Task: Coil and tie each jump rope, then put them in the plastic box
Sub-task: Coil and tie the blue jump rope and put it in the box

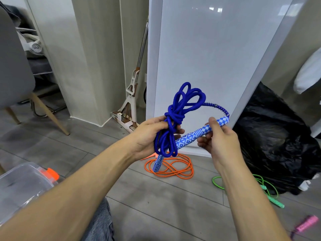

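Blue jump rope (178, 108), coiled and knotted, is gripped in mid-air by the left hand (149, 134); the right hand (220, 136) pinches its patterned handle (194, 134). Plastic box (22, 185) sits lower left.

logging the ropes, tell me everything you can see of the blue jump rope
The blue jump rope is thick braided cord, gathered into several loops with a wrap around the bundle's middle. The left hand grips it there. One blue-and-white patterned handle is pinched by the right hand, joined to the cord by a coiled spring; the other handle hangs below.
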Demonstrator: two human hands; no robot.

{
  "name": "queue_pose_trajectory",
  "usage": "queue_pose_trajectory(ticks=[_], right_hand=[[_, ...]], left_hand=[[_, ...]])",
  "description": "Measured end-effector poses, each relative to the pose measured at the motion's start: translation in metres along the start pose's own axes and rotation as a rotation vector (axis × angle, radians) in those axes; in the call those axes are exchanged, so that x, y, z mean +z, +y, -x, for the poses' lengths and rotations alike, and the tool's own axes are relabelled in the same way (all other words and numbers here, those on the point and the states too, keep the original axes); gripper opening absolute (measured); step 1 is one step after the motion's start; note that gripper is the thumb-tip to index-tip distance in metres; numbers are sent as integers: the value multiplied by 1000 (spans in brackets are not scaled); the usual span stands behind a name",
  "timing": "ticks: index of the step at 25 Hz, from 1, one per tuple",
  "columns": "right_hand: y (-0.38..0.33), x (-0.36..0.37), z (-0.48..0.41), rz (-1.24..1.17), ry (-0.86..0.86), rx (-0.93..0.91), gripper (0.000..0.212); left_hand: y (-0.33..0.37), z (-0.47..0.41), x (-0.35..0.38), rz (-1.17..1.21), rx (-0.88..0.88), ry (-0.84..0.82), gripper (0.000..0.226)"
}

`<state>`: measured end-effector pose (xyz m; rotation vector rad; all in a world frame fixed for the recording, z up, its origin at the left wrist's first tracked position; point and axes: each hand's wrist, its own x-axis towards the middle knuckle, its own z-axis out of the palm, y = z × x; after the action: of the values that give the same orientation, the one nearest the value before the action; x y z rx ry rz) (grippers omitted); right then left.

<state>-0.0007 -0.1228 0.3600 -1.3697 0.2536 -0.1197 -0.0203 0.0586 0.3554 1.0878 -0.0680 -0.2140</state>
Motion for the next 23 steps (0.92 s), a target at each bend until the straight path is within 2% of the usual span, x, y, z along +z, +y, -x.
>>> queue_pose_trajectory(ticks=[5, 8, 11, 16, 19, 21, 23], right_hand=[[4, 11, 8, -231, -23, 284, 23], [4, 17, 11, -340, 9, 360, 23], [5, 22, 14, -392, 36, 297, 24], [12, 34, 28, -305, -47, 46, 20], [11, 33, 28, -141, -170, -65, 16], [15, 29, 26, 170, -240, -162, 18], [24, 28, 26, 495, -309, -220, 29]], left_hand=[[7, 0, 0, 125, -15, 7, 37], [7, -1, 1, 212, -28, -2, 38], [7, -5, -1, 213, 4, 39, 35], [1, -12, -7, -3, 132, 215, 22], [-1, -12, -13, -245, 195, 279, 19], [-7, -11, -14, -391, 192, 252, 21], [-16, -13, -9, -420, 178, 239, 22]])
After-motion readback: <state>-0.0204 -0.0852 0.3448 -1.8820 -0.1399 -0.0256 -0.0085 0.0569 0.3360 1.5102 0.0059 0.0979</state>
